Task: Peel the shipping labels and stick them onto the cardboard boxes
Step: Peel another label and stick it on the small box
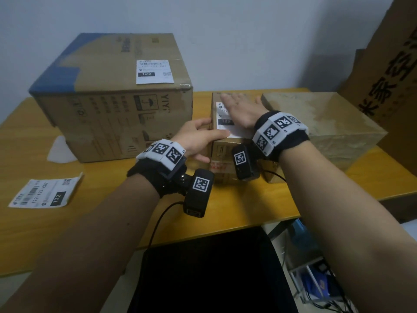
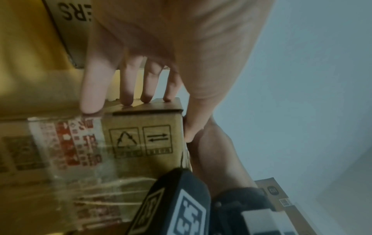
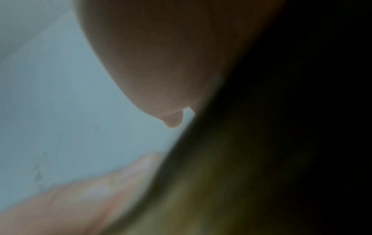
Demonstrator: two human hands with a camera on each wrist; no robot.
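A small cardboard box [image 1: 222,154] stands mid-table with a white shipping label [image 1: 225,123] on its top. My right hand [image 1: 239,107] lies flat on that label, fingers straight and spread, pressing down. My left hand [image 1: 203,141] grips the box's near left corner, thumb on top by the label's edge and fingers down the side. In the left wrist view the fingertips [image 2: 128,95] touch the box [image 2: 141,138] at its edge. The right wrist view is blurred and partly dark, showing only the palm [image 3: 161,63]. A loose label [image 1: 45,194] lies on the table at the left.
A large box [image 1: 108,114] with its own label [image 1: 154,71] stands at the back left. A tape-wrapped box [image 1: 322,123] sits right of the small one. A white backing scrap [image 1: 59,150] lies by the large box. Tall cardboard [image 1: 394,75] leans at the far right. The yellow table [image 1: 237,206] ends near me.
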